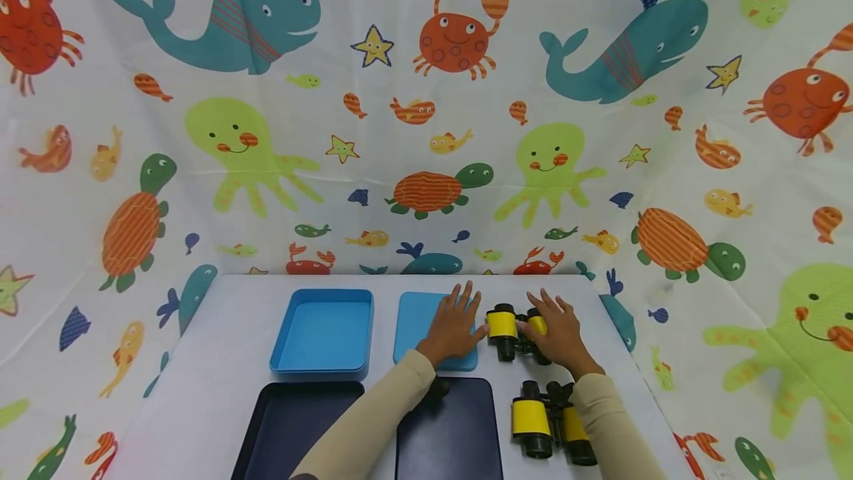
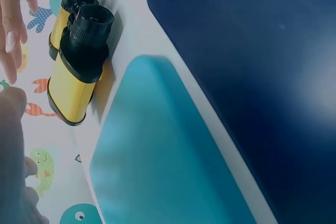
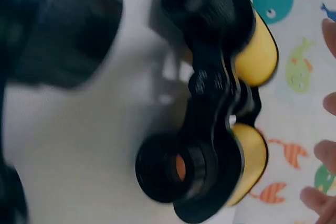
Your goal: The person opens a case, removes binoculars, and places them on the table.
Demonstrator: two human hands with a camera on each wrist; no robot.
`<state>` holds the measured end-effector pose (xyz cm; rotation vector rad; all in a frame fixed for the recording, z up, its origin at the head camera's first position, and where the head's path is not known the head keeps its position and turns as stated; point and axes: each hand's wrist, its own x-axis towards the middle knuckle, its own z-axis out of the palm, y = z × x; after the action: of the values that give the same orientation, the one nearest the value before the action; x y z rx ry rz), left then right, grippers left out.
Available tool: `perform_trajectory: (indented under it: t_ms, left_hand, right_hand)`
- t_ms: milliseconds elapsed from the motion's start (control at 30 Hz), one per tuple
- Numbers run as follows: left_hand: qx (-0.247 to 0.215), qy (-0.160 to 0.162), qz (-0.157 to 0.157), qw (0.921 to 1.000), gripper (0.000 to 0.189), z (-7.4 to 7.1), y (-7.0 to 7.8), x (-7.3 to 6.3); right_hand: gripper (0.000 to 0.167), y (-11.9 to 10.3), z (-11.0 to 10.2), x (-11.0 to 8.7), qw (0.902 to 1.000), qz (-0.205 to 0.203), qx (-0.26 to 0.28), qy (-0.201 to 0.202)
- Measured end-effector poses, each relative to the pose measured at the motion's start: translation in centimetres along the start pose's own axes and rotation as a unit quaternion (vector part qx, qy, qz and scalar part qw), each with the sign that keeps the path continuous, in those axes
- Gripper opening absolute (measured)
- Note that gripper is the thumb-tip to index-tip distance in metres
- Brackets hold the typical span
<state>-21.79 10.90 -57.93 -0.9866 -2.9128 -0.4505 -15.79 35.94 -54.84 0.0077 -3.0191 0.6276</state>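
Note:
My left hand (image 1: pixel 455 324) is over the flat light-blue lid or upturned tray (image 1: pixel 412 321), its fingers spread and holding nothing. To the right, my right hand (image 1: pixel 558 332) is at the far pair of yellow-and-black binoculars (image 1: pixel 502 323), partly covering its right barrel. The right wrist view shows several fingers (image 3: pixel 328 153) apart from those binoculars (image 3: pixel 252 156), which stand with eyepieces towards me. Beneath my right forearm lies a second pair of yellow-and-black binoculars (image 1: pixel 532 421), partly hidden by the sleeve. In the left wrist view, the left hand (image 2: pixel 16 156) appears at the edge, beside the far binoculars (image 2: pixel 73 85).
An open light-blue tray (image 1: pixel 323 332) is at the back left of the white table (image 1: pixel 193 391). In front of it lies an open navy tray (image 1: pixel 293 421). A flat navy lid or upturned tray (image 1: pixel 453 435) sits mid-front. A sea-animal curtain (image 1: pixel 373 191) surrounds the table.

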Motion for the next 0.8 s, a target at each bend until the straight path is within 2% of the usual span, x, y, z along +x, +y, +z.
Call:
perform_trajectory:
  t_ms: [133, 300, 467, 633, 800]
  left_hand:
    - [0.018, 0.002, -0.019, 0.9997, 0.077, 0.1, -0.6, -0.6]
    - [0.021, -0.005, -0.041, 0.9989, 0.080, -0.8, -1.1, -1.8]
    - [0.034, 0.013, -0.054, 0.9979, 0.080, -1.6, -1.9, -3.2]
    - [0.060, 0.050, -0.046, 0.9959, 0.079, -1.8, -2.9, -4.6]
    - [0.074, 0.051, -0.044, 0.9950, 0.078, -2.7, -3.6, -6.2]
  right_hand:
    - [0.075, -1.4, 1.0, -0.3, 0.9990, -0.021, -0.036, 0.017]
    - [0.076, -2.9, 2.1, -0.5, 0.9972, -0.035, -0.060, 0.025]
    - [0.077, -5.0, 3.2, -0.4, 0.9966, -0.039, -0.071, 0.019]
    - [0.076, -7.4, 3.8, -0.6, 0.9944, -0.064, -0.076, 0.038]
    - [0.075, -9.5, 4.9, -0.9, 0.9926, -0.085, -0.074, 0.044]
